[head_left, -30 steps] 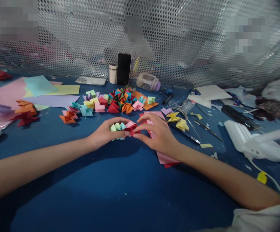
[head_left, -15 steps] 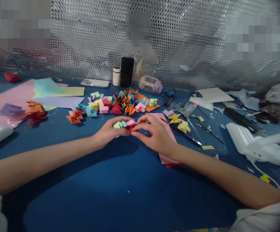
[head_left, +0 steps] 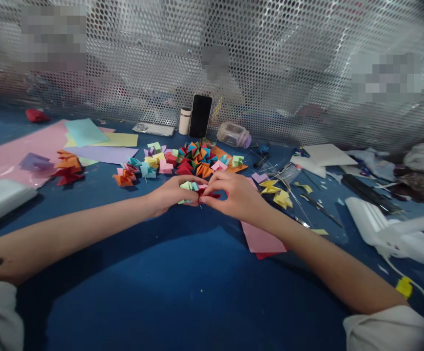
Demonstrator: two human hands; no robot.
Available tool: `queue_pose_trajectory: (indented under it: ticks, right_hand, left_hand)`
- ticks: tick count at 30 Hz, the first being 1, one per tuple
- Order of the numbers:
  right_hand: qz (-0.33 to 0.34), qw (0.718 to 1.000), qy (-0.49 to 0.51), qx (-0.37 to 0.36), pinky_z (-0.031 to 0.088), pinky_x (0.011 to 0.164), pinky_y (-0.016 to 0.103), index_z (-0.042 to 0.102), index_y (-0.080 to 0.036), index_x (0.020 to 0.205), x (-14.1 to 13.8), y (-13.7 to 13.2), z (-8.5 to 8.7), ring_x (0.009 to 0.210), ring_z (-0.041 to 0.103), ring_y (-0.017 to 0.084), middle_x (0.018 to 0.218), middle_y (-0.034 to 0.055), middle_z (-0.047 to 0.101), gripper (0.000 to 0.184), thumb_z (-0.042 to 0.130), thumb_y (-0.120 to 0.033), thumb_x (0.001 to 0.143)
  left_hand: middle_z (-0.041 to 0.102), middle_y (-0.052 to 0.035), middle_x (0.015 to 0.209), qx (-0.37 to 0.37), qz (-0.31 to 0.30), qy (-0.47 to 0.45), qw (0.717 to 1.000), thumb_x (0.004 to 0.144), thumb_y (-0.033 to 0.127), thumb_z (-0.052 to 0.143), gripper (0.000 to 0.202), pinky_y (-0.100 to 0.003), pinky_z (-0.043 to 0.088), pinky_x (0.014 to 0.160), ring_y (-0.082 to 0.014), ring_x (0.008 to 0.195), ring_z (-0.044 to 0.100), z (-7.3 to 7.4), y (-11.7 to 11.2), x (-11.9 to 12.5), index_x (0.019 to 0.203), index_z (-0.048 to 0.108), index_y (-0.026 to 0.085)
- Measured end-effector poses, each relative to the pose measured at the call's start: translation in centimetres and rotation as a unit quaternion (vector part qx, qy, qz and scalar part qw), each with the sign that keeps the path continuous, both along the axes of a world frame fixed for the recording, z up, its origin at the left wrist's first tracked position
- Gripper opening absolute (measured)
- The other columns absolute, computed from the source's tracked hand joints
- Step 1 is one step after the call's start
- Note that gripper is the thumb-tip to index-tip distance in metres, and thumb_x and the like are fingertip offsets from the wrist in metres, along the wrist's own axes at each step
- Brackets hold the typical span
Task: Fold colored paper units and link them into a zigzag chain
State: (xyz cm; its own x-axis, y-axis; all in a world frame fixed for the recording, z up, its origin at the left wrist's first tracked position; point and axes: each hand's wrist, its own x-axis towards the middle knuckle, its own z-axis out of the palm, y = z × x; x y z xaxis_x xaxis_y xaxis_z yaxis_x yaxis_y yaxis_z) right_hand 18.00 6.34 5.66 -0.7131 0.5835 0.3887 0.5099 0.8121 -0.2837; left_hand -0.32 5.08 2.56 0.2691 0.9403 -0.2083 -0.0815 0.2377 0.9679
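Between my two hands is a cluster of folded paper pieces (head_left: 188, 186) in light green, pale blue, pink and red. My left hand (head_left: 170, 196) is wrapped round its green side, thumb in front and fingers behind. At the red end, my right hand (head_left: 236, 195) pinches a red folded paper piece (head_left: 214, 196) between thumb and fingers; part of it is hidden. Just behind the hands lies a heap of folded paper units (head_left: 193, 158) in many colours. Pink paper sheets (head_left: 261, 239) lie partly under my right wrist.
Coloured sheets (head_left: 98, 154) lie at the left near a white box-like object (head_left: 5, 200). A phone (head_left: 201, 116) and a clear jar (head_left: 233, 134) are against the perforated metal panel (head_left: 153, 58). Tweezers (head_left: 321, 209), wires and a white lamp-like device (head_left: 371, 219) occupy the right.
The view has shifted, so the table's things appear further right and slightly lower. Both hands stay together at the cluster, and more of the red piece shows beneath my right fingers.
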Motion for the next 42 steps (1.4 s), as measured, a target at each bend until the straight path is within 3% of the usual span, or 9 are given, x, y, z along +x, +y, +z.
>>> queue_pose_trajectory:
  ticks: [8, 16, 21, 30, 36, 42]
  right_hand:
    - [-0.008, 0.999, -0.014, 0.036, 0.043, 0.068, 0.029, 0.071, -0.018, 0.074, -0.2, -0.8, -0.1, 0.076, 0.059, 0.016, 0.078, 0.0031, 0.064, 0.007, 0.067, -0.023, 0.077]
    - [-0.049, 0.997, -0.041, 0.035, 0.04, 0.065, 0.027, 0.071, -0.018, 0.071, -0.6, -1.7, -0.2, 0.075, 0.059, 0.015, 0.075, 0.0023, 0.064, 0.01, 0.064, -0.021, 0.077]
    - [-0.054, 0.998, -0.023, 0.038, 0.04, 0.067, 0.028, 0.072, -0.017, 0.072, -0.7, -1.7, -0.5, 0.075, 0.059, 0.016, 0.075, 0.0033, 0.066, 0.014, 0.061, -0.019, 0.079]
    - [-0.028, 0.998, -0.006, -0.05, 0.042, 0.068, 0.026, 0.072, -0.019, 0.067, -0.4, -1.4, 0.8, 0.069, 0.059, 0.013, 0.071, 0.0004, 0.07, 0.01, 0.066, -0.015, 0.074]
    - [-0.053, 0.998, -0.024, 0.039, 0.04, 0.07, 0.029, 0.073, -0.019, 0.07, -0.4, -2.1, 0.5, 0.073, 0.059, 0.016, 0.071, 0.0011, 0.07, 0.014, 0.062, -0.019, 0.079]
    - [-0.011, 0.997, -0.063, 0.032, 0.042, 0.071, 0.03, 0.073, -0.019, 0.081, -0.3, -2.5, 1.1, 0.075, 0.058, 0.016, 0.078, 0.0023, 0.069, 0.013, 0.061, -0.021, 0.079]
  left_hand:
    - [0.066, -0.0008, 0.076, 0.002, -0.047, 0.018, 0.999, 0.055, 0.001, 0.062, 0.046, -0.033, 0.054, 0.077, -0.0138, 0.069, 0.063, 0.3, 0.0, -0.4, 0.098, 0.066, 0.016]
    - [0.066, 0.0006, 0.07, -0.033, -0.059, 0.024, 0.997, 0.052, -0.001, 0.062, 0.054, -0.024, 0.053, 0.069, -0.0116, 0.067, 0.062, 0.8, -0.1, -0.2, 0.103, 0.065, 0.016]
    - [0.067, -0.0002, 0.076, -0.053, -0.073, -0.016, 0.996, 0.053, 0.0, 0.064, 0.049, -0.026, 0.054, 0.072, -0.0129, 0.073, 0.063, 0.8, -0.1, -0.4, 0.099, 0.066, 0.016]
    - [0.07, -0.0016, 0.074, -0.065, -0.094, -0.031, 0.993, 0.052, -0.002, 0.065, 0.051, -0.025, 0.055, 0.069, -0.0134, 0.069, 0.065, 1.3, -0.1, -0.5, 0.099, 0.067, 0.016]
    - [0.07, -0.0003, 0.076, -0.068, -0.092, -0.049, 0.992, 0.049, 0.0, 0.065, 0.049, -0.023, 0.056, 0.069, -0.0129, 0.072, 0.066, 1.3, 0.0, -0.6, 0.095, 0.069, 0.017]
    - [0.069, 0.0004, 0.076, -0.058, -0.079, -0.043, 0.994, 0.047, 0.0, 0.065, 0.052, -0.024, 0.055, 0.068, -0.0141, 0.072, 0.065, 1.3, 0.1, -0.6, 0.096, 0.068, 0.017]
